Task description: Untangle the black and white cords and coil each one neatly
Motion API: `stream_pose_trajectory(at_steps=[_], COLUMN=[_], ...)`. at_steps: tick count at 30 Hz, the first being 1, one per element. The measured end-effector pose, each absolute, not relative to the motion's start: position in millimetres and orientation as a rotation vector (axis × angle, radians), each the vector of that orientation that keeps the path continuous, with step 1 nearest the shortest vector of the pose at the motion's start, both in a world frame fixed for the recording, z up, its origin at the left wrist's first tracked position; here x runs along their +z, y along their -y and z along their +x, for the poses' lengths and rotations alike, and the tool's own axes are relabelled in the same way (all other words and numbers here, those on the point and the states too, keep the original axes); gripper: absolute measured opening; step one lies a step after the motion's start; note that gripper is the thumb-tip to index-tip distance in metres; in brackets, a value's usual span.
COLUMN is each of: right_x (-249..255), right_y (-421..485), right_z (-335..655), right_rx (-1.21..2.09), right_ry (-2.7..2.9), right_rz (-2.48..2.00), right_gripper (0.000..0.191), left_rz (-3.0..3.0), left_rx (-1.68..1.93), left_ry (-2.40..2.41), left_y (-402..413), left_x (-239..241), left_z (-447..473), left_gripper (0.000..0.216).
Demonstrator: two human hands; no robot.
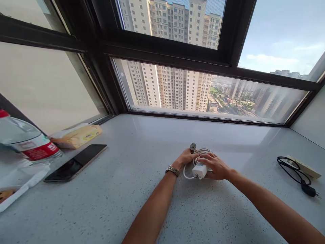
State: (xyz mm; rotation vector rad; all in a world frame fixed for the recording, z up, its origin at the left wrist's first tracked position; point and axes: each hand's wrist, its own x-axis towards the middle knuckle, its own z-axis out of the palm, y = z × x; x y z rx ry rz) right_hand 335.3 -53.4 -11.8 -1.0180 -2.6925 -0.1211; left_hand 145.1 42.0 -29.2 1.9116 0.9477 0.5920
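A white power strip (199,170) lies on the speckled sill with one end towards me, and its white cord (186,174) is looped in a coil around and behind it. My left hand (186,158), with a metal watch (172,170) on its wrist, is closed on the cord just below the grey plug (193,147), which points away from me. From the right, my right hand (215,166) wraps over the strip and part of the coil. Its fingertips rest along the strip's top, and the strip's far part is hidden under that hand.
At left stand a large bottle with a red label (42,147), a yellow tissue pack (81,135), a dark phone (77,162) and a plastic bag (22,179). A cream-coloured strip (306,166) with a black cord (289,169) lies far right. Dark-framed windows (167,56) border the sill.
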Motion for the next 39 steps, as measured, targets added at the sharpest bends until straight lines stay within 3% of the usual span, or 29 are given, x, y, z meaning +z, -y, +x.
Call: stream_pose_trajectory(at_steps=[5, 16, 22, 24, 32, 35, 39], right_x=[-27, -34, -47, -49, -53, -51, -46], right_y=[69, 72, 70, 68, 88, 92, 80], right_z=[350, 362, 366, 361, 311, 308, 327], right_rx=[-0.171, -0.075, 0.516, 0.611, 0.088, 0.066, 0.161], right_ry=[2.656, 2.327, 1.895, 1.838, 1.816, 1.909, 1.959], right_rz=[-1.104, -1.498, -1.509, -1.483, -1.587, -1.579, -1.518], right_gripper=[0.084, 0.055, 0.079, 0.079, 0.056, 0.061, 0.046], left_rz=[1.741, 1.526, 1.472, 1.469, 1.489, 1.504, 1.584], left_rx=[0.613, 0.692, 0.781, 0.82, 0.868, 0.862, 0.831], left_ry=[-1.033, -1.081, -1.263, -1.333, -1.525, -1.585, -1.624], left_y=[-36, -29, -23, -22, -27, -26, -25], left_x=[-31, -26, -25, -26, -29, -28, -25], left_z=[149, 158, 165, 168, 172, 173, 169], left_gripper=[0.056, 0.047, 0.033, 0.032, 0.036, 0.037, 0.037])
